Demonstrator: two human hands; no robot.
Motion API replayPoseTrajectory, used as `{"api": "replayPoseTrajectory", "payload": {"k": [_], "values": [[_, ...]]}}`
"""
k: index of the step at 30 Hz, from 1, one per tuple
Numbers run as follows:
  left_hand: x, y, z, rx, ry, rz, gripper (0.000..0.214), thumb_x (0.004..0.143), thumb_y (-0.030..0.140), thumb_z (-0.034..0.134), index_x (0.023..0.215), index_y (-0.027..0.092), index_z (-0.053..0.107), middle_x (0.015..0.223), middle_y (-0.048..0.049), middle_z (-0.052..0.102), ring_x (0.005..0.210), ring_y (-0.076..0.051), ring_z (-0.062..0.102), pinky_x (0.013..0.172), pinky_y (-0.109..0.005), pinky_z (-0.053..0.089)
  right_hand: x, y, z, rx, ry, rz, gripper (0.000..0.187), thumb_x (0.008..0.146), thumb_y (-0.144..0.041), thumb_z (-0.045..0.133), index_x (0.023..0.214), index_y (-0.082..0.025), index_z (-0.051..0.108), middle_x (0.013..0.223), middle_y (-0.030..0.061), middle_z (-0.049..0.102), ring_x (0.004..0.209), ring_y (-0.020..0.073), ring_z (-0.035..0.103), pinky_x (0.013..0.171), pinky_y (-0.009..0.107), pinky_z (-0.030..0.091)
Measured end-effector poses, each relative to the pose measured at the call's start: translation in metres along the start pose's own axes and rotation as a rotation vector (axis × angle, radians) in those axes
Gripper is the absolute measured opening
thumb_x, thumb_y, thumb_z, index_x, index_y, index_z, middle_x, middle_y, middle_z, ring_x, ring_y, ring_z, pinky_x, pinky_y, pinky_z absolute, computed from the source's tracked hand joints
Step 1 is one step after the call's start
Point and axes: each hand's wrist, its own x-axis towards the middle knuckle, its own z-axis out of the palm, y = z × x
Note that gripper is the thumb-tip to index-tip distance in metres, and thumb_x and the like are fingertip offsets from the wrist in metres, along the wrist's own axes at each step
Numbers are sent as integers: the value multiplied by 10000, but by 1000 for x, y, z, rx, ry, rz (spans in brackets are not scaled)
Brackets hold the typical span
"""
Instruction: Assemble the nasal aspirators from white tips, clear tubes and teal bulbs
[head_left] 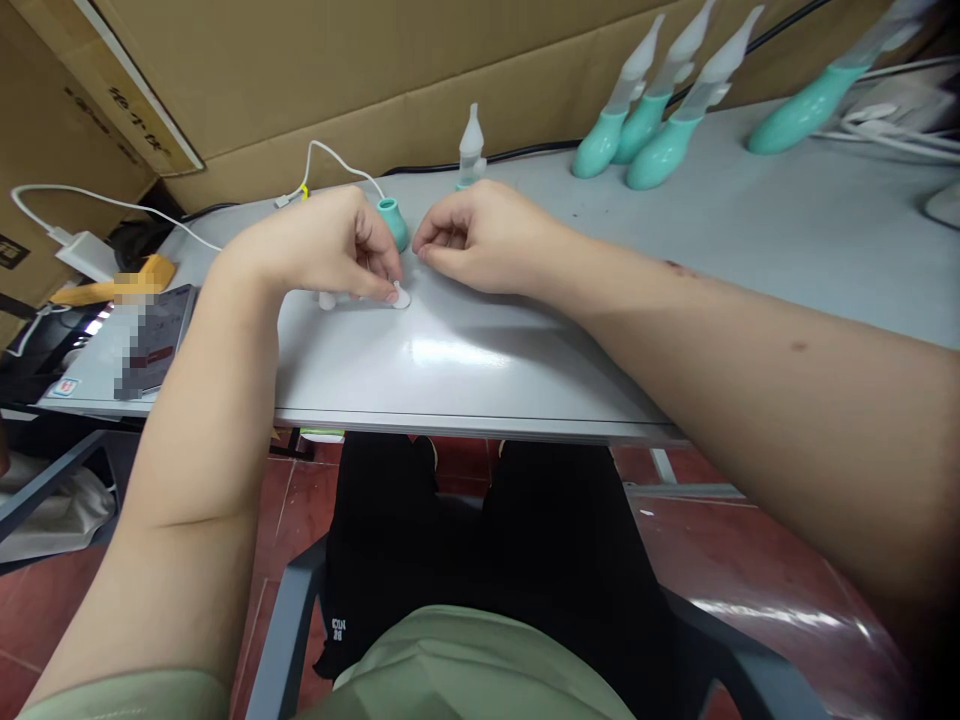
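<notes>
My left hand (341, 245) bends down over the grey table with thumb and fingertips pinched on a small white plastic piece (402, 297) at the tabletop. Another small white piece (327, 300) lies under that hand, partly covered by it. Just beyond my left fingers stands a teal rubber bulb (392, 215) with an open neck. My right hand (472, 235) is closed, fingers curled against the thumb, to the right of the bulb; whatever it may hold is hidden. Behind my right hand stands a clear nozzle with a white tip (472, 140), teal at its base.
Several assembled teal bulb aspirators (664, 150) lean at the back right. Cardboard (420, 120) walls the table's rear. A white cable (330, 150), a phone (161, 340) and a yellow-orange tool (142, 280) lie to the left. The table's front edge (480, 425) runs above my lap.
</notes>
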Motion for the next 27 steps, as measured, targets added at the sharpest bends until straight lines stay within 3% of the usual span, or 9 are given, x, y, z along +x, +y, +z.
{"api": "replayPoseTrajectory", "payload": {"k": [3, 6, 10, 12, 14, 17, 22, 27], "values": [[0, 1, 1, -37, -29, -6, 160, 911, 430, 1084, 955, 300, 1001, 703, 28, 818, 573, -219, 663, 553, -368, 557, 0, 0, 0, -25, -2, 0, 311, 941, 11, 778, 822, -274, 813, 779, 38, 761, 1017, 329, 828, 1117, 450, 683], [-5, 7, 3, -109, 13, 32, 150, 866, 384, 1087, 917, 301, 973, 720, 29, 843, 585, -213, 688, 506, -346, 538, -1, -4, 1, 33, 6, 19, 299, 991, -30, 813, 832, -283, 823, 784, 37, 767, 992, 315, 791, 1088, 435, 682], [-9, 13, 7, -272, 279, 139, 171, 804, 367, 1101, 850, 306, 948, 794, -27, 895, 680, -268, 802, 604, -403, 621, -4, -15, 1, 280, 63, 151, 315, 1132, -153, 872, 849, -270, 796, 888, 52, 848, 816, 256, 704, 917, 424, 682], [-8, 13, 10, -313, 442, 187, 183, 788, 360, 1112, 811, 317, 937, 803, -30, 898, 730, -291, 835, 703, -455, 659, -6, -17, 1, 407, 75, 173, 301, 1175, -325, 927, 902, -278, 808, 1008, 70, 908, 835, 271, 761, 866, 431, 694], [-5, 10, 12, -326, 550, 218, 216, 784, 357, 1138, 791, 324, 925, 822, -33, 907, 783, -320, 859, 771, -497, 682, -6, -13, 3, 509, 66, 138, 295, 1094, -483, 1060, 981, -311, 848, 1109, 64, 945, 969, 314, 858, 898, 434, 726], [2, 6, 16, -351, 609, 247, 290, 774, 385, 1177, 771, 335, 892, 838, -47, 910, 817, -357, 882, 802, -537, 735, -2, 1, 7, 616, 85, 55, 390, 890, -507, 1226, 1044, -355, 902, 1080, 43, 952, 1090, 358, 909, 973, 458, 758], [7, 6, 21, -387, 576, 205, 311, 776, 370, 1156, 744, 331, 849, 845, -59, 901, 817, -350, 909, 763, -492, 735, 10, 19, 16, 644, 253, -85, 316, 829, -440, 1237, 968, -360, 965, 994, 31, 947, 974, 361, 888, 964, 535, 784], [9, 7, 22, -437, 560, 207, 449, 753, 500, 1269, 815, 313, 865, 852, -65, 915, 801, -335, 912, 751, -481, 740, 9, 15, 16, 607, 292, -172, 379, 757, -520, 1304, 945, -397, 998, 1131, 2, 980, 1208, 404, 928, 1185, 596, 777]]}}
